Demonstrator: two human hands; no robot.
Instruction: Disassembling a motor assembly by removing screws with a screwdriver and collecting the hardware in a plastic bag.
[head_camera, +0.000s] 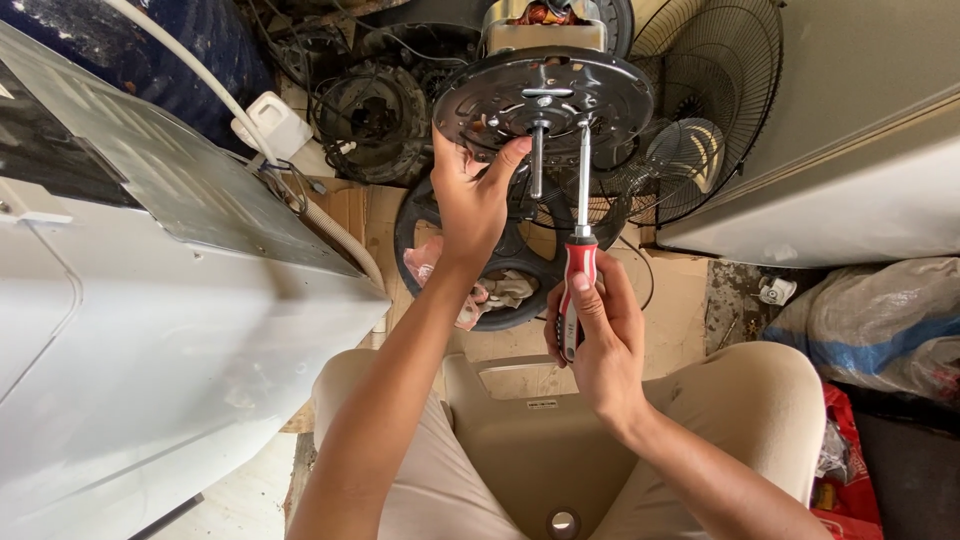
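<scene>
Driving a screw on the round perforated grey metal motor plate (545, 100), upper centre of the frame.

My right hand (598, 335), lower centre, is closed around the red, white and black handle of the screwdriver (578, 262), whose steel shank rises to the plate's underside just right of the plate's central steel shaft (537, 160). My left hand (470, 195) grips the plate's left rim, thumb on the face, steadying it. I judge the screw is being turned; the next move calls for keeping the tip seated and the shank square. Below lies a black spoked plastic wheel (505, 255); right, a black wire fan guard (715, 110); left, a white appliance casing (150, 330).
</scene>
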